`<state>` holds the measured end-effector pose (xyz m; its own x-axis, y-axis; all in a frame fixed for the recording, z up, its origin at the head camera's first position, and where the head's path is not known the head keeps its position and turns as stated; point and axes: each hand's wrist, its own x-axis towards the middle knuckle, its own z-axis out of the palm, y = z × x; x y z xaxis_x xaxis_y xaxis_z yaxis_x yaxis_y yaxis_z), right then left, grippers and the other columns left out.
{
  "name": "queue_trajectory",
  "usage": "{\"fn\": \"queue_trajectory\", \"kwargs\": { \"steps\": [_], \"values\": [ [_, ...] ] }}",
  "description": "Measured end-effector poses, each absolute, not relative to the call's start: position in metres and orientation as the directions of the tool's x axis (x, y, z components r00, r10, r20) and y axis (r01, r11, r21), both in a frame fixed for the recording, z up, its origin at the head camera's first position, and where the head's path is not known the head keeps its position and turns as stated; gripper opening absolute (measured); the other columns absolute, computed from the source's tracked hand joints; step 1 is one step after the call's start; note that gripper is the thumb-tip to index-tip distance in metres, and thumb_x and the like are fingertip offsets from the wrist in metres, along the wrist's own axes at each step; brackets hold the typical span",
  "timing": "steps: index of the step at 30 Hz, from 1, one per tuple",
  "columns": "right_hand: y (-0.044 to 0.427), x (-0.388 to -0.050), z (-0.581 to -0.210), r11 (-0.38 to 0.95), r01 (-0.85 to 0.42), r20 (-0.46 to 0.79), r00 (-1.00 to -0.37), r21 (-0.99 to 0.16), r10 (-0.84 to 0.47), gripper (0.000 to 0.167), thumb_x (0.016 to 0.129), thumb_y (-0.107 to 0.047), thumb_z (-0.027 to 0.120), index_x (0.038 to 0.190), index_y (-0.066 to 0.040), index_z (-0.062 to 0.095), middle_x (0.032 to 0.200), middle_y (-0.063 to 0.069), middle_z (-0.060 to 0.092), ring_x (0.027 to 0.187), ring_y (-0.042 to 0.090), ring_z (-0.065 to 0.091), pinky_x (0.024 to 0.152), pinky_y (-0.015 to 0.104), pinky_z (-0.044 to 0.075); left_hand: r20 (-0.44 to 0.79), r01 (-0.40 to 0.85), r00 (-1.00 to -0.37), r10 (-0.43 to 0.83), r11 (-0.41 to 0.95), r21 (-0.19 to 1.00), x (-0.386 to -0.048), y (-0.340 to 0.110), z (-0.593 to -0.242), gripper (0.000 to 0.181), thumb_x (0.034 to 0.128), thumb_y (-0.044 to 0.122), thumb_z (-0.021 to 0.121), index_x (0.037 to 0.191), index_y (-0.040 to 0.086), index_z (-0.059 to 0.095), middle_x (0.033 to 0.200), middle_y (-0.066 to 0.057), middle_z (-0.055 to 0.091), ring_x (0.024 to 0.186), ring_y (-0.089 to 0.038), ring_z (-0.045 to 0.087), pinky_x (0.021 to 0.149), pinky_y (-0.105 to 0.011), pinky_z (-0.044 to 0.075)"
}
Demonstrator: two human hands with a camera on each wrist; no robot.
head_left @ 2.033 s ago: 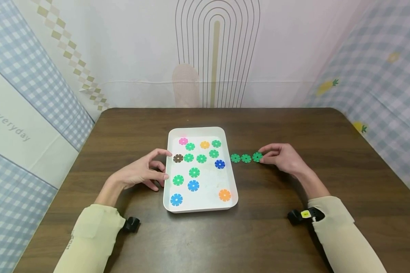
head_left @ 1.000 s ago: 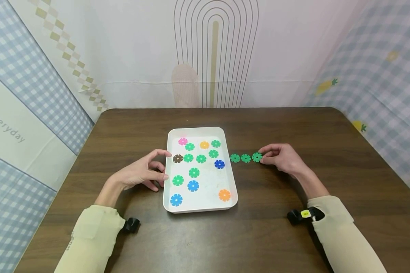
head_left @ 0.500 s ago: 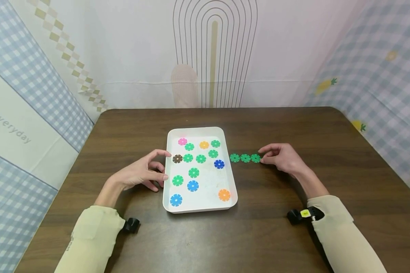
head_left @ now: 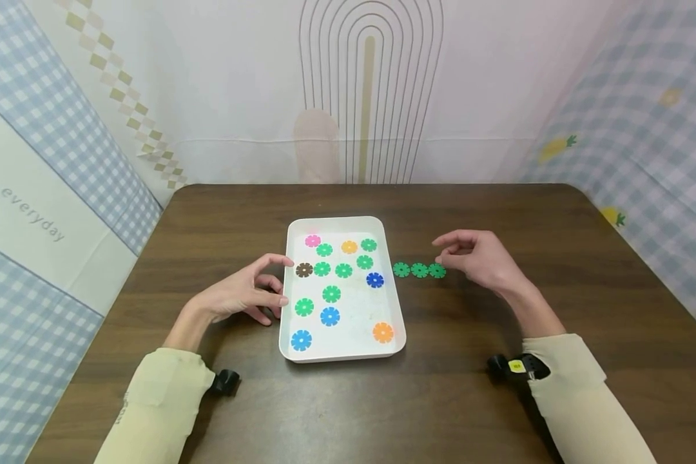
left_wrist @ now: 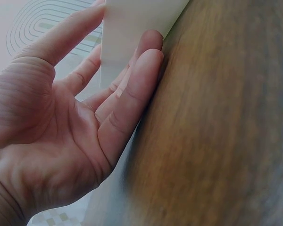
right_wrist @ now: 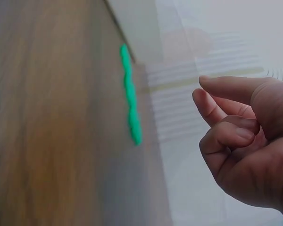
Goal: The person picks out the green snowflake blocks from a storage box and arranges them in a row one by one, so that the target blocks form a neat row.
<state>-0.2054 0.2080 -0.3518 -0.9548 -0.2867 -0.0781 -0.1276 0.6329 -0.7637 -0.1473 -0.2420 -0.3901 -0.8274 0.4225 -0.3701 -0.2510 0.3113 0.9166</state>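
Green discs (head_left: 416,272) lie in a row by your narrowly parted right hand (head_left: 480,258), right of the white tray (head_left: 348,341) whose left edge your wide-spread left hand (head_left: 240,291) touches.

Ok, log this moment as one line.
Left hand: touching tray edge | right hand: above table, holding nothing | green discs: three, in a row beside tray

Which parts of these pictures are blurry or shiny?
Head view: mostly sharp, with a pale sheen on the table below the white tray; left wrist view: dim, tabletop blurred, left hand clearer; right wrist view: table and green discs soft, right hand crisper.
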Motion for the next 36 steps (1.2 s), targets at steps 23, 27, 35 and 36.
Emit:
{"fn": "queue_trajectory", "kwargs": {
  "steps": [23, 27, 35, 36],
  "values": [
    [0.088, -0.192, -0.341, 0.567, -0.310, -0.056, -0.843, -0.763, -0.535, 0.030, 0.092, -0.014, 0.082, 0.122, -0.010, 0.078, 0.101, 0.006, 0.073, 0.096, 0.026, 0.062, 0.077, 0.035, 0.053, -0.356, -0.239, -0.836, 0.418, 0.307, 0.921, -0.148, -0.240, -0.390, 0.076, 0.0941, 0.013, 0.080, 0.155, 0.019, 0.035, 0.104, -0.013, 0.063, 0.083, -0.028, 0.071, 0.069, -0.044, 0.064],
    [0.075, -0.189, -0.347, 0.555, -0.305, -0.082, -0.821, -0.774, -0.565, 0.030, 0.092, -0.014, 0.082, 0.121, -0.011, 0.078, 0.098, 0.004, 0.074, 0.097, 0.025, 0.063, 0.080, 0.035, 0.053, -0.359, -0.245, -0.835, 0.416, 0.304, 0.921, -0.148, -0.240, -0.389, 0.076, 0.0940, 0.013, 0.080, 0.155, 0.019, 0.035, 0.105, -0.013, 0.063, 0.083, -0.027, 0.071, 0.069, -0.043, 0.064],
    [0.059, -0.186, -0.362, 0.556, -0.264, -0.128, -0.813, -0.788, -0.568, 0.030, 0.092, -0.016, 0.083, 0.121, -0.013, 0.078, 0.098, 0.003, 0.072, 0.097, 0.023, 0.059, 0.071, 0.032, 0.047, -0.359, -0.247, -0.833, 0.420, 0.298, 0.922, -0.148, -0.240, -0.390, 0.076, 0.0942, 0.012, 0.080, 0.155, 0.019, 0.035, 0.104, -0.012, 0.064, 0.083, -0.027, 0.071, 0.069, -0.043, 0.064],
    [0.058, -0.186, -0.364, 0.552, -0.257, -0.132, -0.813, -0.793, -0.568, 0.030, 0.091, -0.016, 0.083, 0.121, -0.013, 0.078, 0.097, 0.003, 0.072, 0.094, 0.023, 0.060, 0.069, 0.031, 0.046, -0.359, -0.247, -0.833, 0.421, 0.297, 0.922, -0.148, -0.240, -0.391, 0.076, 0.0941, 0.013, 0.080, 0.155, 0.019, 0.035, 0.104, -0.012, 0.064, 0.083, -0.027, 0.071, 0.069, -0.043, 0.064]
  ]
}}
